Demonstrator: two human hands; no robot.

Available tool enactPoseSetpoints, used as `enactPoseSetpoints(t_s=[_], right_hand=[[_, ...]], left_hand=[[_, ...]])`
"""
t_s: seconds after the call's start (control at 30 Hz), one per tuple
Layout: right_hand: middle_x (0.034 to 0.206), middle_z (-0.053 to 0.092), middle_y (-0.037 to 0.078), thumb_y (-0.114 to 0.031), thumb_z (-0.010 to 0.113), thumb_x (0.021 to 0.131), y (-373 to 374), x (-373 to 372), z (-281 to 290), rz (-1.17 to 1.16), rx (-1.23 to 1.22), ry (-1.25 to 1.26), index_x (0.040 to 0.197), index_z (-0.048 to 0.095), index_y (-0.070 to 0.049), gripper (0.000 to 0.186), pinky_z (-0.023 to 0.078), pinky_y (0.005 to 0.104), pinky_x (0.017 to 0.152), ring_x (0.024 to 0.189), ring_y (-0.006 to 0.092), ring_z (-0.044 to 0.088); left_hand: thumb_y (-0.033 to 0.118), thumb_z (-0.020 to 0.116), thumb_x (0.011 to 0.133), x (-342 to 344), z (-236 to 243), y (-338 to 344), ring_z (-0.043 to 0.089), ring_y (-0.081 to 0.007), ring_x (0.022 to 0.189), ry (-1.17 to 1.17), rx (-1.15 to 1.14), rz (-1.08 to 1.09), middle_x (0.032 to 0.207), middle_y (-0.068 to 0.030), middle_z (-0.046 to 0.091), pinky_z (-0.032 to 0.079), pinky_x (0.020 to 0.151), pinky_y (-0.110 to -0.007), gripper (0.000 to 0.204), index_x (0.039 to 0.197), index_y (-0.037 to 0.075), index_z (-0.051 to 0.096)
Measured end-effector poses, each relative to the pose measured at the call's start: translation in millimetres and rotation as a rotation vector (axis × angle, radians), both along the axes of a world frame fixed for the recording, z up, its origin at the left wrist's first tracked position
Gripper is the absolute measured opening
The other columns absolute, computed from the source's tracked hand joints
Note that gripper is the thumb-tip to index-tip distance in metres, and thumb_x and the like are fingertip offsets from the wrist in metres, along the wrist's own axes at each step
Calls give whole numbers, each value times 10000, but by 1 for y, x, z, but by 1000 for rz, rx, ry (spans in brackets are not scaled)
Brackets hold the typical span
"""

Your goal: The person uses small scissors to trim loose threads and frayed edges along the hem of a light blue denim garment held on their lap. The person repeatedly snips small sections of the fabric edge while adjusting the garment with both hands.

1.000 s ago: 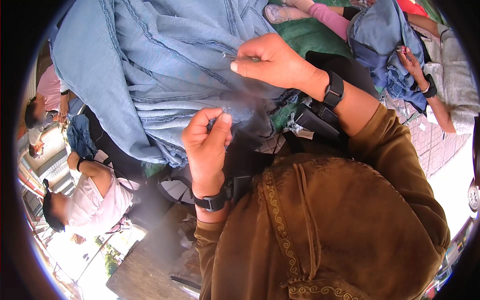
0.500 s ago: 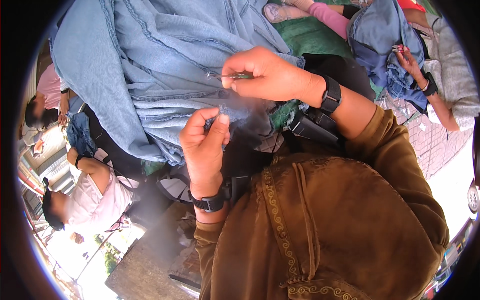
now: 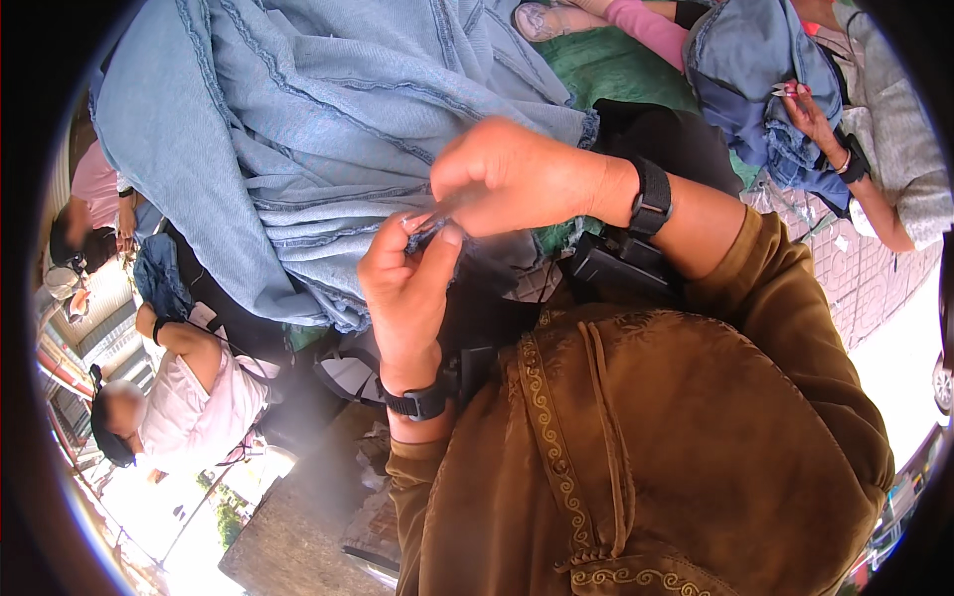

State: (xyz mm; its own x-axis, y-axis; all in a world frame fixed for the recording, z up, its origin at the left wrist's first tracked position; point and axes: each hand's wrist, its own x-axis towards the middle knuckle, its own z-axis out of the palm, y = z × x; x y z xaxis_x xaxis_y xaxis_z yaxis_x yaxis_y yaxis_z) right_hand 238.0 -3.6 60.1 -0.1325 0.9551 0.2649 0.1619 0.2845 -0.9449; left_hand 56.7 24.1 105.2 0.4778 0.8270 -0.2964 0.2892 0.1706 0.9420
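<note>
A big heap of light blue denim (image 3: 328, 89) with frayed, darker seam lines fills the upper middle before me. My left hand (image 3: 402, 298) pinches a frayed piece of the denim between thumb and forefinger. My right hand (image 3: 512, 174) is closed on a thin metal tool (image 3: 427, 214), apparently small snips, whose tip touches or lies very close to the cloth at my left fingertips. The middle of the tool and part of the cloth are blurred, so their exact contact is unclear.
A co-worker's hand (image 3: 810, 119) at the right holds small scissors beside darker denim (image 3: 730, 89). Co-workers in pink (image 3: 189, 417) sit at the left. Green sheeting (image 3: 616, 70), a black device (image 3: 606, 263) and paving (image 3: 845, 288) show around me.
My right hand has moved down and left, bringing the tool's tip to my left fingertips. My left hand stays pinched at nearly the same spot.
</note>
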Motion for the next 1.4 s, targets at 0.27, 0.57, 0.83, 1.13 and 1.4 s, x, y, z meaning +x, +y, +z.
enactPoseSetpoints(t_s=[0.27, 0.57, 0.83, 1.13, 1.4], right_hand=[[648, 579, 170, -161, 680, 651, 1, -6, -4, -49, 18, -25, 785, 634, -11, 207, 436, 378, 544, 585, 310, 562], [681, 579, 81, -197, 679, 592, -2, -13, -3, -127, 215, -383, 662, 577, -64, 181, 445, 436, 542, 670, 327, 594], [650, 537, 35, -175, 693, 580, -5, -19, -8, -283, 306, -315, 611, 511, -86, 205, 437, 402, 501, 649, 295, 588], [644, 560, 108, -172, 674, 713, 6, 23, -15, -522, 147, -51, 765, 617, -16, 175, 400, 332, 511, 565, 197, 532], [768, 618, 8, -158, 627, 865, -27, -19, 18, -22, -30, 185, 855, 606, 15, 174, 455, 237, 688, 743, 76, 547]], left_hand=[[-8, 662, 813, 4, 2, -1, 477, -7, 688, 146, 113, -24, 798, 31, 588, 400, 592, -161, 98, 906, -9, 631], [-39, 677, 720, -7, -8, 8, 545, -89, 690, 327, 430, -220, 764, -63, 631, 443, 621, -231, 149, 855, -18, 617], [-50, 654, 753, -2, -1, 7, 557, -87, 736, 222, 165, -143, 790, -33, 643, 448, 666, -226, 117, 860, -31, 613], [-8, 629, 843, -41, 3, -2, 461, -50, 605, -253, -279, 11, 724, -2, 571, 363, 543, -182, 114, 951, 19, 604], [18, 635, 855, -44, 4, -15, 485, -91, 621, -362, -14, -18, 759, -27, 582, 395, 565, -224, 153, 1005, 20, 606]])
